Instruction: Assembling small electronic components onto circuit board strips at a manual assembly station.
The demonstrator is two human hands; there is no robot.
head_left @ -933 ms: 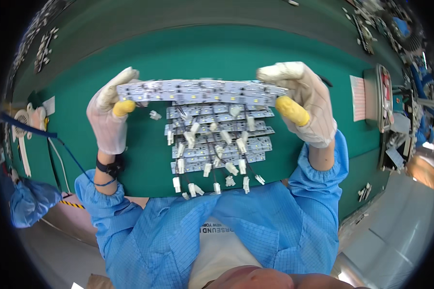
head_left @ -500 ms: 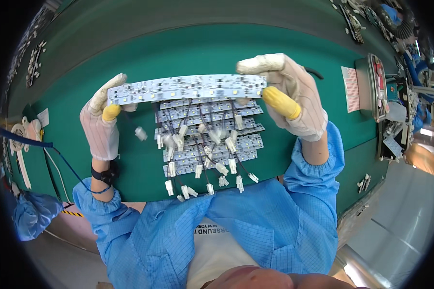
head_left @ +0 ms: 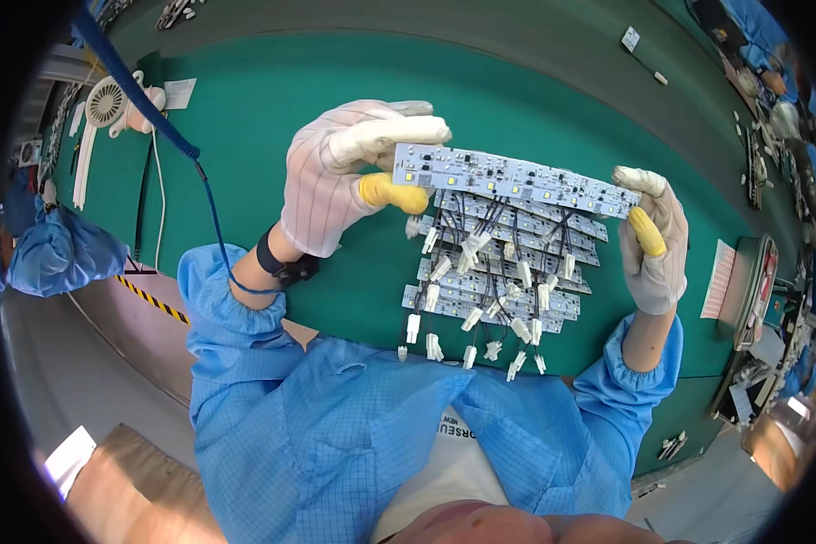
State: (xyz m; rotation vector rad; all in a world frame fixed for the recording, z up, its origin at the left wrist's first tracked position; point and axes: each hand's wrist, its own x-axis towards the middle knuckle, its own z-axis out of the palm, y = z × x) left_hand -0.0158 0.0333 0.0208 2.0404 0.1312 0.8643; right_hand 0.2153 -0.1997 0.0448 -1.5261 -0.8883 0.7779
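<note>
As fingers (head_left: 385, 138) grip strip (head_left: 517, 174) ends, mat (head_left: 517, 107) beyond

Bright, even light covers the worktop (head_left: 245, 127), its far edge bowed by fisheye distortion. The held circuit board (head_left: 517, 179) looks sharp; beyond the near left corner, strong light streaks a brown sheet (head_left: 150, 490).

Place: electronics workshop | green-topped workbench (head_left: 245, 118) | pile of circuit boards (head_left: 539, 238) | white plugs (head_left: 471, 254) on wires | blue work coat (head_left: 335, 408) | yellow-black striped tape (head_left: 154, 300)
</note>
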